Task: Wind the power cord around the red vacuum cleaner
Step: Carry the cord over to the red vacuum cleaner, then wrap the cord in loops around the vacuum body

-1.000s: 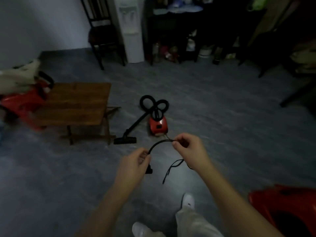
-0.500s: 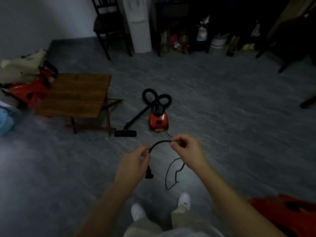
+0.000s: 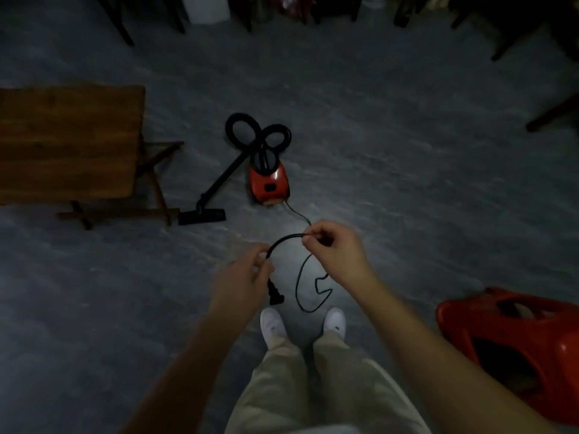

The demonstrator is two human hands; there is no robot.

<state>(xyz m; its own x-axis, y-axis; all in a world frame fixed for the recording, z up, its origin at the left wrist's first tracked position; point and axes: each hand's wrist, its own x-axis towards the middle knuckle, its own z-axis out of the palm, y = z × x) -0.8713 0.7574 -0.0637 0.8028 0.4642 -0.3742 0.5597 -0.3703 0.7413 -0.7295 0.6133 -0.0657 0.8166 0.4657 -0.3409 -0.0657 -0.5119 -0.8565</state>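
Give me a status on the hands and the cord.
Left hand grips cord near the plug; right hand pinches it farther along. Cord runs to vacuum on floor, not wound. Slack loop dangles near shoes.

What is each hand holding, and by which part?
Both hold the cord. The left hand grips it just above the plug; the right hand pinches it farther along, toward the vacuum.

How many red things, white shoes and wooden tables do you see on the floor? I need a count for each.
Red things: 2 (vacuum cleaner, plastic object on the right)
White shoes: 2 (left shoe, right shoe)
Wooden table: 1
Total: 5
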